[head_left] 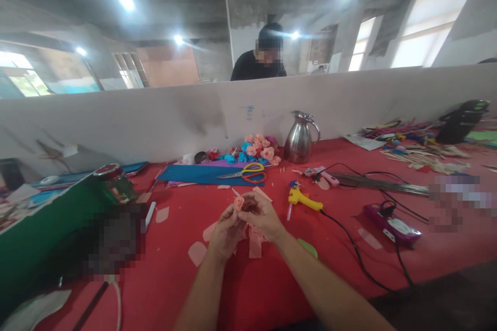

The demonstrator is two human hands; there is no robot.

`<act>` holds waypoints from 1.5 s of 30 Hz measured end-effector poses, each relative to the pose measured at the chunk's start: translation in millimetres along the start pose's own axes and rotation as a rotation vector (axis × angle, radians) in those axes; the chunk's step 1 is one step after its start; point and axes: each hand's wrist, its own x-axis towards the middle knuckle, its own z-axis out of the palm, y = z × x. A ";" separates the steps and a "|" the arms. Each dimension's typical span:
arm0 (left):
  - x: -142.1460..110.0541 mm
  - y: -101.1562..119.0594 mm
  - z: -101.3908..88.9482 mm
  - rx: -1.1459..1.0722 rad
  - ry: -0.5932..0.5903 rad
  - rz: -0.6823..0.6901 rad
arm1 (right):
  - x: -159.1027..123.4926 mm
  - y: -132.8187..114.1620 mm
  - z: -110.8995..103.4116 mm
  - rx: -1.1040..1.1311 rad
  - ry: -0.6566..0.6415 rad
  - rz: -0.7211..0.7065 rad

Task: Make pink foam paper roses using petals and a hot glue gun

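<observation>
Over the red tabletop, a small pink paper rose [239,203] is pinched between both my hands. My left hand [226,232] grips it low, from the left. The fingers of my right hand [263,213] close on its right side and cover part of the petals. The rose's stem or base is hidden by my fingers. Below the hands lie pink paper strips [255,245], and loose pink petals [198,253] are spread to the left. A yellow glue gun [305,200] rests just right of my right hand, its cord trailing off.
Scissors [244,173] lie on blue paper [194,175] ahead. Behind them are finished pink and blue paper flowers [261,148] and a steel jug [298,138]. A purple power strip [392,225] and wires [382,184] lie right; a glass jar [114,183] stands left. A person [252,66] is behind the partition.
</observation>
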 end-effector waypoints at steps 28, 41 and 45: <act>12.9 -12.1 -9.2 0.287 0.049 0.253 | 6.6 6.5 -10.8 -0.121 0.102 -0.103; 16.9 -17.0 -16.4 0.331 0.163 0.230 | 5.4 3.7 -9.8 -0.334 0.193 -0.160; 17.2 -16.6 -16.3 0.342 0.172 0.256 | 5.2 4.1 -10.9 -0.339 0.153 -0.172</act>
